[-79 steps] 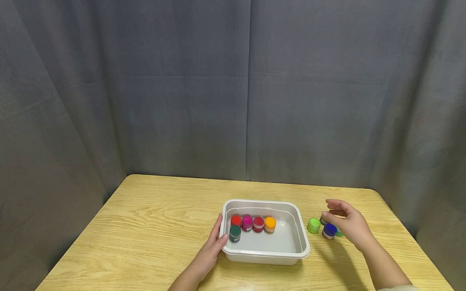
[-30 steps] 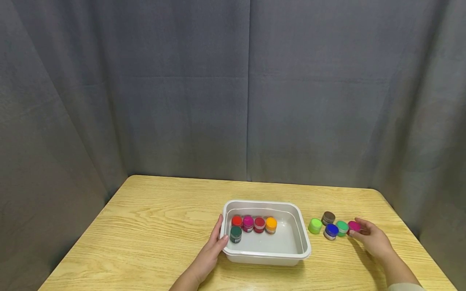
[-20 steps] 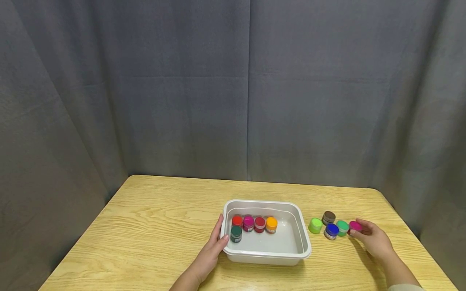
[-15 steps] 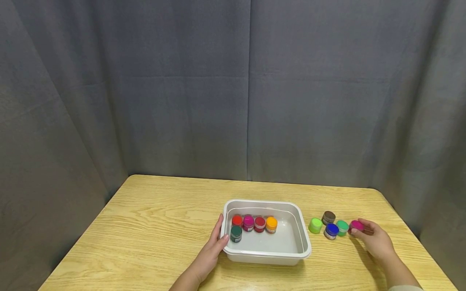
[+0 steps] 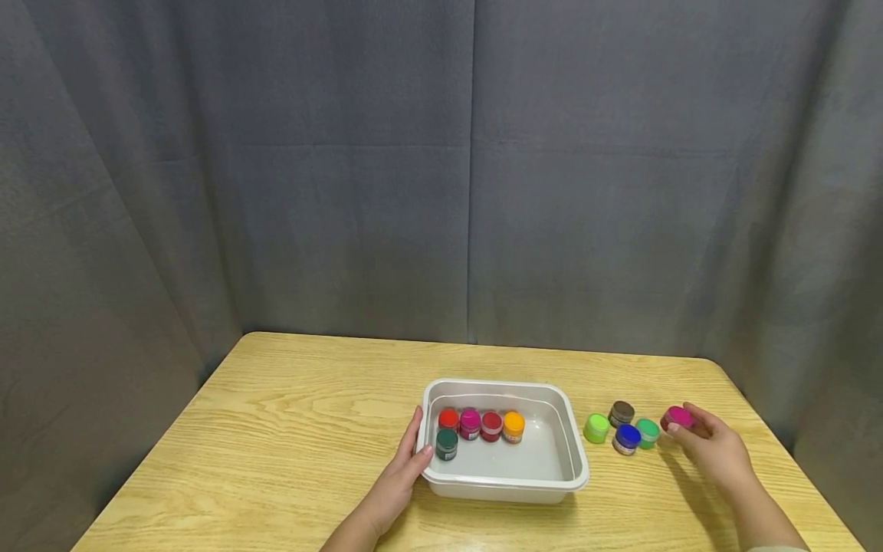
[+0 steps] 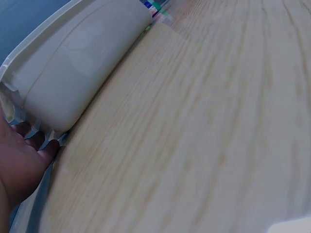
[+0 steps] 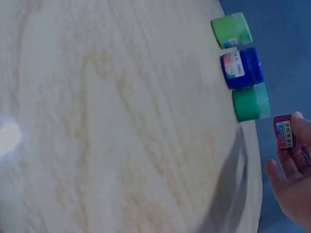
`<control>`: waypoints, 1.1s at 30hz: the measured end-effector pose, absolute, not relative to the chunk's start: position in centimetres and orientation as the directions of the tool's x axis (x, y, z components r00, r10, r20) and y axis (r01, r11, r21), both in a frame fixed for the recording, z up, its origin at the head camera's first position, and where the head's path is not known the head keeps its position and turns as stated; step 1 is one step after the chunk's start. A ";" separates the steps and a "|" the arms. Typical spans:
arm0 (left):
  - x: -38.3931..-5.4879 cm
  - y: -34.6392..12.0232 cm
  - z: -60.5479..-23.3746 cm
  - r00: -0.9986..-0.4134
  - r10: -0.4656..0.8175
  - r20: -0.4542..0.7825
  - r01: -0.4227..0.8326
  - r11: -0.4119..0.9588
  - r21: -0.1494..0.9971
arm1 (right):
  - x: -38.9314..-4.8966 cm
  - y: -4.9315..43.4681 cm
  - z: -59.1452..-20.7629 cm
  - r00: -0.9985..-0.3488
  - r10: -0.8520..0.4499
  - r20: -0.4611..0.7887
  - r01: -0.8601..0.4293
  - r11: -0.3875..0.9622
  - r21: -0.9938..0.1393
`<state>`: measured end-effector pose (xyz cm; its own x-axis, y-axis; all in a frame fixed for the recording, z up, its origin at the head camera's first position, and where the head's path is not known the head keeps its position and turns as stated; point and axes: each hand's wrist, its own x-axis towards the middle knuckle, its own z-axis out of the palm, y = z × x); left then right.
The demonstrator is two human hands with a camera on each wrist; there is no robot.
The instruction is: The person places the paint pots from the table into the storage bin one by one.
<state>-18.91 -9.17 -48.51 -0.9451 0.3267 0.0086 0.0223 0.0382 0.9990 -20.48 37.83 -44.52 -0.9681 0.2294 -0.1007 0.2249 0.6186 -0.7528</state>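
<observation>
My right hand (image 5: pixel 719 454) pinches a magenta-lidded paint jar (image 5: pixel 677 418) between thumb and fingers, just above the table at the right. In the right wrist view that paint jar's label (image 7: pixel 284 135) faces the camera. My left hand (image 5: pixel 396 483) grips the left side of a pale plastic tub (image 5: pixel 503 484), thumb over the rim, its fingers (image 6: pixel 35 141) against the outer wall. Inside the tub stand upright paint jars: red (image 5: pixel 448 418), magenta (image 5: pixel 470 423), dark red (image 5: pixel 491 426) and orange (image 5: pixel 513 426) in a row, with a dark green one (image 5: pixel 446 443) in front.
Right of the tub stand a light green jar (image 5: pixel 596 428), a brown-lidded jar (image 5: pixel 622 413), a blue jar (image 5: pixel 627 438) and a green jar (image 5: pixel 648 433). They sit on a wooden table (image 5: pixel 310 414) with grey curtains (image 5: pixel 345 192) behind and at both sides.
My right hand has moved from over the loose jars to the magenta-lidded one, grasped it and lifted it slightly up and right. The left hand and tub have stayed nearly still.
</observation>
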 end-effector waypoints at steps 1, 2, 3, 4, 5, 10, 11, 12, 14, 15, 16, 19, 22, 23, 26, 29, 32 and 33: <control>-18.9 -9.2 -48.5 -0.945 0.327 0.008 0.021 0.037 0.999 | -20.5 37.7 -44.3 -0.969 0.227 -0.100 0.223 0.615 -0.756; -18.9 -9.2 -48.5 -0.945 0.328 0.008 0.021 0.037 0.999 | -20.4 37.4 -44.1 -0.970 0.223 -0.096 0.216 0.611 -0.761; -18.9 -9.2 -48.5 -0.945 0.328 0.007 0.020 0.036 0.999 | -20.4 37.2 -43.9 -0.971 0.223 -0.090 0.211 0.610 -0.764; -18.8 -9.2 -48.5 -0.945 0.328 0.008 0.021 0.035 0.999 | -20.4 37.0 -43.6 -0.971 0.223 -0.083 0.206 0.611 -0.765; -18.8 -9.2 -48.5 -0.944 0.329 0.010 0.023 0.035 0.999 | -20.3 36.7 -43.4 -0.973 0.220 -0.074 0.197 0.613 -0.765; -18.8 -9.2 -48.5 -0.945 0.328 0.021 0.034 0.034 0.999 | -20.3 35.2 -42.2 -0.976 0.212 -0.059 0.179 0.610 -0.772; -18.8 -9.2 -48.5 -0.945 0.327 0.021 0.035 0.035 0.999 | -20.3 34.9 -42.0 -0.977 0.208 -0.053 0.172 0.609 -0.774; -18.8 -9.2 -48.5 -0.945 0.327 0.022 0.035 0.034 0.999 | -20.4 34.5 -41.7 -0.978 0.204 -0.049 0.166 0.609 -0.775; -18.8 -9.2 -48.5 -0.945 0.327 0.021 0.035 0.036 0.999 | -20.4 33.9 -41.3 -0.982 0.186 -0.039 0.146 0.606 -0.782; -18.8 -9.2 -48.5 -0.945 0.326 0.020 0.034 0.037 0.999 | -20.5 33.6 -41.1 -0.984 0.178 -0.028 0.132 0.607 -0.784; -18.8 -9.2 -48.5 -0.945 0.327 0.020 0.035 0.038 0.999 | -20.6 33.2 -40.9 -0.986 0.167 -0.017 0.116 0.603 -0.789; -18.9 -9.2 -48.5 -0.946 0.325 0.015 0.029 0.038 0.999 | -20.7 32.2 -40.5 -0.992 0.129 0.005 0.071 0.576 -0.815; -18.9 -9.2 -48.6 -0.946 0.324 0.014 0.028 0.038 0.999 | -20.9 31.0 -40.2 -0.995 0.099 0.031 0.029 0.548 -0.836; -18.9 -9.2 -48.6 -0.947 0.322 0.012 0.025 0.038 0.999 | -20.9 30.5 -40.0 -0.995 0.089 0.038 0.017 0.546 -0.838; -19.0 -9.2 -48.6 -0.947 0.322 0.011 0.025 0.038 0.999 | -21.1 29.2 -39.7 -0.997 0.059 0.057 -0.017 0.534 -0.845; -18.9 -9.2 -48.6 -0.947 0.322 0.007 0.019 0.036 0.999 | -21.2 27.9 -39.4 -0.997 0.029 0.070 -0.044 0.530 -0.847; -18.9 -9.1 -48.6 -0.946 0.324 0.007 0.020 0.036 0.999 | -21.3 26.8 -39.3 -0.998 0.011 0.070 -0.054 0.513 -0.857; -18.9 -9.1 -48.6 -0.946 0.325 0.008 0.020 0.035 0.999 | -21.3 26.4 -39.3 -0.998 0.006 0.070 -0.057 0.510 -0.858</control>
